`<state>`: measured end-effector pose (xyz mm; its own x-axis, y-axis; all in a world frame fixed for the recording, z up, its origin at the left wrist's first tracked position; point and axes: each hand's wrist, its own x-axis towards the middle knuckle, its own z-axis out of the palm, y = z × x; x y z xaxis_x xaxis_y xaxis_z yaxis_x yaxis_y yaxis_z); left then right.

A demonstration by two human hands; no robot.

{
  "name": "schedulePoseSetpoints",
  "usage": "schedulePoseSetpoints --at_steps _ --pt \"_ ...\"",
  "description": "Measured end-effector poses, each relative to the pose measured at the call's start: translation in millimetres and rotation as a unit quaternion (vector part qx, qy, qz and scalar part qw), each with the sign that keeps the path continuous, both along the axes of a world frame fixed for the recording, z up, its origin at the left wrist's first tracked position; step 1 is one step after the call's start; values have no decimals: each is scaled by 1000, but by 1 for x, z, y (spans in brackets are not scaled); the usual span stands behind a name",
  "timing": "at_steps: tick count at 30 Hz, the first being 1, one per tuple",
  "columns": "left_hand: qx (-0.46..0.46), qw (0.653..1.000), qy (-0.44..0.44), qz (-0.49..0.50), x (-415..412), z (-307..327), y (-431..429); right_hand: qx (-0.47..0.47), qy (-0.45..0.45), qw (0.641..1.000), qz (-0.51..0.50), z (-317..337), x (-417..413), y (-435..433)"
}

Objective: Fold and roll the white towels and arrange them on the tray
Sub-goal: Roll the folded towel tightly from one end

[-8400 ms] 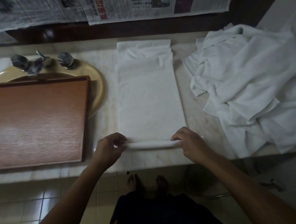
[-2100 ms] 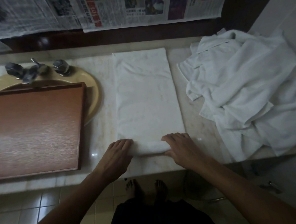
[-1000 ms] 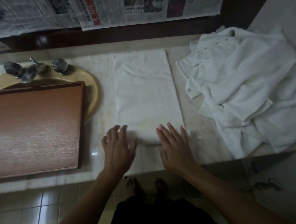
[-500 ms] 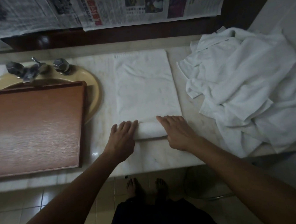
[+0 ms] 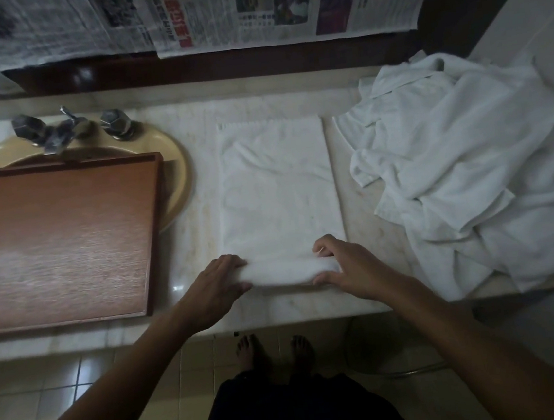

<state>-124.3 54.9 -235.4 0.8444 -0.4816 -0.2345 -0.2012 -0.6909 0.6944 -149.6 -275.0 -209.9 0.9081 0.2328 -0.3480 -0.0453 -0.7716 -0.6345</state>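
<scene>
Two hands grip one towel (image 5: 278, 189) at its rolled near end. The left hand (image 5: 216, 281) curls round the left end of the roll, fingers over the top and thumb on the near side. The right hand (image 5: 346, 265) holds the right end the same way, fingers hooked over the top and thumb against the near face. The roll lies crosswise on the counter (image 5: 191, 249), close to its front edge, a thick white cylinder between the two hands. Beyond it the rest of the towel stretches flat toward the wall as a long folded strip, with a few creases near its far end. Left of the towel, and apart from it, a wooden tray (image 5: 60, 246) sits over the sink (image 5: 181, 172), covering most of the basin. The tray's right rim is near the left hand but not touching it. A tap (image 5: 62, 129) with two knobs stands behind the tray. Right of the towel, a crumpled pile (image 5: 469, 169) of white towels fills the counter's right end, its near part drooping over the front edge. Newspapers (image 5: 247, 7) hang along the wall at the back. Below the counter, bare feet (image 5: 249, 348) stand on a tiled floor. The light is dim.
</scene>
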Motion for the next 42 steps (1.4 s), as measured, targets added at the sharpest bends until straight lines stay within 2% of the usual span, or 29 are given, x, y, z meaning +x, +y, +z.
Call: schedulePoseSetpoints --at_steps 6,8,11,13,15,18,20,21,22,24,25,27,30,32,37,42 --pt "1 998 35 58 13 6 -4 6 -12 1000 11 3 14 -2" --pt "3 997 23 71 18 8 -9 -40 -43 998 2 0 18 2" --pt "33 997 14 73 25 8 -16 -116 -156 981 -29 -1 14 17" --pt "28 992 33 118 29 9 -22 -124 -252 959 -30 -5 -2 33" --pt "15 982 52 180 34 10 -29 -143 -300 943 -24 -14 -22 49" --pt "50 968 54 239 37 11 -35 -223 -248 943 1 -23 -39 62" --pt "150 974 -73 150 33 4 -35 -256 -217 942 30 -25 -37 60" --pt "202 964 -120 124 31 0 -35 -262 -211 941 40 -27 -34 59" --pt "226 955 -134 137 26 2 -39 -266 -209 940 45 -27 -30 57" --pt "188 954 -168 162 15 11 -53 -270 -199 941 50 -26 -20 54" --pt "169 958 -189 133 7 15 -62 -273 -192 941 55 -25 -15 53" --pt "210 950 -233 14 -5 14 -73 -283 -179 940 69 -22 -6 50" --pt "264 933 -239 -47 4 4 -68 -296 -160 939 73 -17 11 50" --pt "264 937 -219 -62 20 2 -64 -297 -150 940 71 -14 24 50" --pt "223 952 -185 -96 55 9 -46 -281 -134 946 91 -6 42 41" --pt "168 966 -154 -123 39 15 -29 -224 -101 964 103 -1 27 30"
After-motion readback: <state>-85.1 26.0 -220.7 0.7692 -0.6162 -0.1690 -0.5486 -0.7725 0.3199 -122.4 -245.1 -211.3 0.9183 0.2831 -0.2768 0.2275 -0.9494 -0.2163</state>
